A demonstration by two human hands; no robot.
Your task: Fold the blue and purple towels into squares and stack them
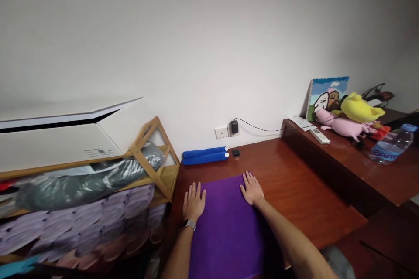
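Note:
A purple cloth (229,226) lies spread over the reddish-brown wooden desk (294,187), its near part running out of the frame at the bottom. My left hand (194,202) rests flat on the cloth's left edge, fingers stretched away from me, a watch on the wrist. On the far right corner of the cloth, my right hand (252,188) lies flat with its fingers spread. Neither hand grips anything. Beyond the cloth, two blue rolled or folded cloths (205,155) with small white tags lie along the wall.
Left stands a wooden rack (157,157) with slippers (88,218), a plastic-wrapped bundle (81,187) and a white box (59,139). A black charger (234,126) sits in the wall socket. On the raised right ledge are a remote (320,136), plush toys (343,124) and a water bottle (393,146).

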